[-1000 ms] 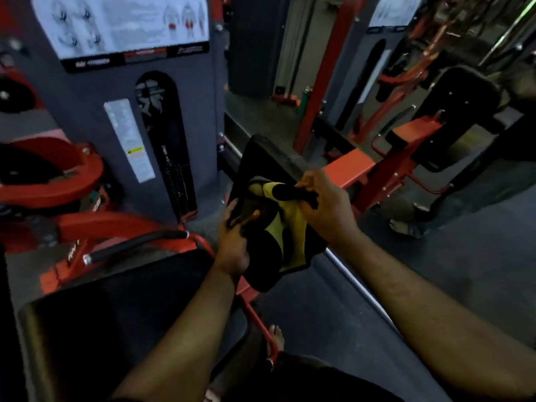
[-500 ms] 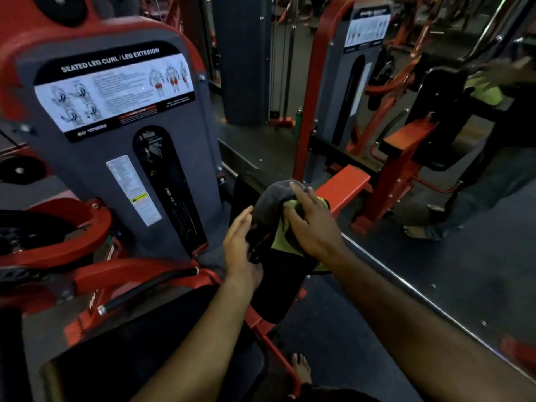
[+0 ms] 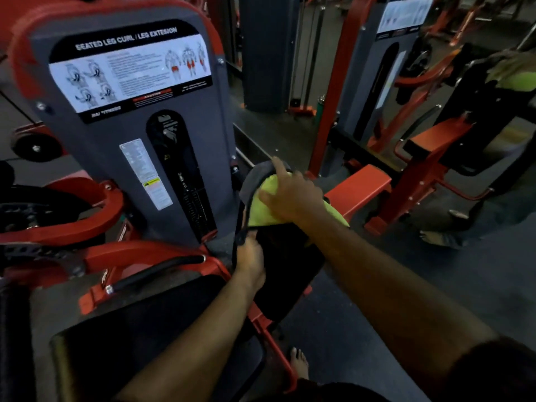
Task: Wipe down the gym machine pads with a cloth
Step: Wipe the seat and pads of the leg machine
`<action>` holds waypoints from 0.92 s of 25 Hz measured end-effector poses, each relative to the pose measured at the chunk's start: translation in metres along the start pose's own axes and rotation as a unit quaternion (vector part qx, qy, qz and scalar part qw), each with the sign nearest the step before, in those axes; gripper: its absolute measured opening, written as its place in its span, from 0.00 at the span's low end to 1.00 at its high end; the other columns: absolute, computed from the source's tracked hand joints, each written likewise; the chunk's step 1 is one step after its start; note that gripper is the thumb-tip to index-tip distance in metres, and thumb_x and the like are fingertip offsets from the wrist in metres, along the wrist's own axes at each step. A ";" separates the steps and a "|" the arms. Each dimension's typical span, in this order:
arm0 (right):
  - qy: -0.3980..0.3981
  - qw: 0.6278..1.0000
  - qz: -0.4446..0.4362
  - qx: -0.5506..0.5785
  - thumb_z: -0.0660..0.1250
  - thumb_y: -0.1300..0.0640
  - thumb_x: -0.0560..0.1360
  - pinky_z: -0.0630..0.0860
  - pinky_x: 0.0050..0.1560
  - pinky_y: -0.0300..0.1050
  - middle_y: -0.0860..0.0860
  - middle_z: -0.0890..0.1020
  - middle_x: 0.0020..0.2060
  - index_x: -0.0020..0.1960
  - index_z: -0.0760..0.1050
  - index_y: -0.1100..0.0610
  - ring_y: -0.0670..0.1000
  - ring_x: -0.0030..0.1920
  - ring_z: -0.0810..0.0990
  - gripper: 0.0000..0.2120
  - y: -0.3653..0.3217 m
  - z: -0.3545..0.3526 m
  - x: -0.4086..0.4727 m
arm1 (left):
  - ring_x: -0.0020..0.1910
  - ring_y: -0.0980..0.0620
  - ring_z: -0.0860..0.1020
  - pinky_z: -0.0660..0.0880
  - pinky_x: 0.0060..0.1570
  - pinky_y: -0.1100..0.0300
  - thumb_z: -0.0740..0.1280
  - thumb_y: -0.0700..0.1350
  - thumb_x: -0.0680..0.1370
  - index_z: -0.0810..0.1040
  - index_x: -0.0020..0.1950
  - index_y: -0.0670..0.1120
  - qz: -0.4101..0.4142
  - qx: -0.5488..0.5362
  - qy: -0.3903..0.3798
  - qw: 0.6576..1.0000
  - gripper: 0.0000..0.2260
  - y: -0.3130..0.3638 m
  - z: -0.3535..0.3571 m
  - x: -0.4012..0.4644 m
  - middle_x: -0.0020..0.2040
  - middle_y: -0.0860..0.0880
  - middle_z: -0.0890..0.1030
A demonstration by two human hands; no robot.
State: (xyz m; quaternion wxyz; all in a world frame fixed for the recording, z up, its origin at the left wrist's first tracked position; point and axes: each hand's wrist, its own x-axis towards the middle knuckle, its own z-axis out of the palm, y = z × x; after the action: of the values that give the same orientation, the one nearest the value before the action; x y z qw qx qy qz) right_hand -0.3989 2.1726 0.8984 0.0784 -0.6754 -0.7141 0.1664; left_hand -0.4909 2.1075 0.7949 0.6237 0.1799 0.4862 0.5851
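Compared with 0.5 s ago, the right hand [image 3: 291, 195] now presses the cloth [image 3: 265, 204] flat, fingers spread, atop the pad [image 3: 287, 265]; the left hand [image 3: 251, 256] below now pinches the cloth's dark edge.

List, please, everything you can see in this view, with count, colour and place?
cloth: one, yellow-green and grey, draped over the top of the pad
pad: one, black, upright, centre
seat: one, black, lower left
weight-stack tower: one, grey and red with a leg curl placard, left
second machine: one, red and grey, upper right
green bottle: one, on the floor behind
left hand: grips the pad's left edge
right hand: presses flat on the cloth
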 end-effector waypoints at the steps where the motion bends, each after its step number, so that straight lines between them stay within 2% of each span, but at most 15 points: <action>1: 0.016 0.999 -0.009 -0.040 0.62 0.34 0.74 0.71 0.61 0.63 0.64 0.66 0.72 0.80 0.45 0.45 0.68 0.67 0.71 0.42 0.010 0.008 -0.019 | 0.66 0.46 0.76 0.74 0.66 0.49 0.59 0.41 0.82 0.74 0.71 0.54 0.023 0.005 -0.012 1.000 0.19 0.005 0.000 0.006 0.64 0.51 0.80; 3: 0.087 0.984 -0.020 -0.156 0.62 0.33 0.73 0.72 0.60 0.67 0.67 0.63 0.74 0.80 0.45 0.46 0.70 0.69 0.68 0.44 0.028 0.030 -0.058 | 0.69 0.47 0.74 0.74 0.66 0.50 0.58 0.49 0.84 0.66 0.77 0.58 0.004 -0.017 -0.035 0.999 0.20 0.013 -0.004 0.023 0.72 0.51 0.73; 5: 0.142 0.964 -0.029 -0.223 0.63 0.36 0.75 0.72 0.58 0.70 0.72 0.64 0.72 0.81 0.50 0.48 0.74 0.66 0.70 0.41 0.034 0.046 -0.056 | 0.69 0.47 0.75 0.75 0.63 0.52 0.57 0.55 0.84 0.65 0.78 0.60 -0.038 -0.042 -0.037 0.998 0.21 0.019 -0.009 0.037 0.73 0.50 0.72; 7: 0.177 0.951 -0.043 -0.248 0.64 0.42 0.77 0.74 0.54 0.71 0.76 0.69 0.66 0.80 0.56 0.50 0.77 0.59 0.75 0.36 0.020 0.051 -0.023 | 0.65 0.50 0.78 0.77 0.60 0.54 0.55 0.55 0.85 0.67 0.77 0.56 -0.042 -0.060 -0.046 0.996 0.20 0.019 -0.010 0.043 0.71 0.48 0.76; 9: 0.163 0.944 -0.058 -0.282 0.62 0.45 0.78 0.74 0.53 0.71 0.78 0.69 0.64 0.80 0.57 0.51 0.78 0.57 0.75 0.33 -0.006 0.052 0.017 | 0.57 0.52 0.83 0.81 0.50 0.58 0.52 0.52 0.86 0.73 0.71 0.54 -0.056 -0.108 -0.035 0.992 0.17 0.015 -0.011 0.050 0.63 0.49 0.83; 12: 0.047 0.948 -0.077 -0.305 0.56 0.48 0.81 0.72 0.58 0.71 0.75 0.68 0.66 0.78 0.60 0.51 0.75 0.61 0.73 0.26 -0.041 0.045 0.071 | 0.55 0.48 0.84 0.82 0.47 0.57 0.51 0.57 0.85 0.77 0.68 0.53 -0.083 -0.102 -0.010 0.991 0.20 0.014 -0.015 0.057 0.58 0.46 0.85; 15: -0.056 0.946 -0.128 -0.291 0.59 0.46 0.79 0.71 0.61 0.70 0.62 0.74 0.67 0.71 0.69 0.53 0.67 0.63 0.74 0.23 -0.062 0.029 0.106 | 0.48 0.51 0.86 0.82 0.42 0.62 0.50 0.58 0.85 0.75 0.70 0.44 -0.096 -0.074 -0.014 0.993 0.25 0.005 -0.018 0.057 0.51 0.47 0.87; 17: -0.142 0.923 -0.151 -0.324 0.63 0.40 0.75 0.72 0.63 0.67 0.57 0.74 0.69 0.72 0.69 0.52 0.63 0.66 0.74 0.29 -0.075 0.025 0.126 | 0.45 0.52 0.86 0.81 0.39 0.63 0.51 0.57 0.85 0.76 0.68 0.44 -0.092 -0.080 -0.026 0.992 0.24 0.000 -0.020 0.060 0.48 0.48 0.87; 20: -0.261 0.855 -0.163 -0.417 0.69 0.34 0.69 0.72 0.67 0.61 0.52 0.73 0.71 0.72 0.70 0.50 0.59 0.69 0.73 0.36 -0.099 0.036 0.151 | 0.44 0.52 0.83 0.79 0.41 0.62 0.53 0.57 0.85 0.77 0.67 0.44 -0.107 -0.083 0.000 0.991 0.23 -0.012 -0.032 0.069 0.44 0.48 0.86; 21: -0.298 0.836 -0.161 -0.431 0.70 0.34 0.69 0.71 0.68 0.59 0.52 0.73 0.71 0.72 0.70 0.50 0.59 0.69 0.73 0.36 -0.105 0.044 0.156 | 0.48 0.52 0.82 0.78 0.44 0.62 0.54 0.56 0.85 0.76 0.68 0.45 -0.113 -0.079 0.015 0.990 0.21 -0.017 -0.038 0.073 0.47 0.48 0.86; 23: -0.322 0.823 -0.178 -0.432 0.70 0.41 0.74 0.69 0.70 0.56 0.54 0.74 0.70 0.72 0.72 0.54 0.60 0.70 0.72 0.30 -0.106 0.069 0.160 | 0.56 0.50 0.80 0.78 0.49 0.64 0.55 0.50 0.86 0.72 0.73 0.49 -0.113 -0.075 0.036 0.990 0.17 -0.031 -0.049 0.082 0.60 0.45 0.82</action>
State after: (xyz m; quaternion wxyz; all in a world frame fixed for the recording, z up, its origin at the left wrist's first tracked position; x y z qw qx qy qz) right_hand -0.5342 2.3187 0.8521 -0.4276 -0.4094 -0.8053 0.0322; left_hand -0.5268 2.1575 0.7153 0.6797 0.0553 0.4806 0.5513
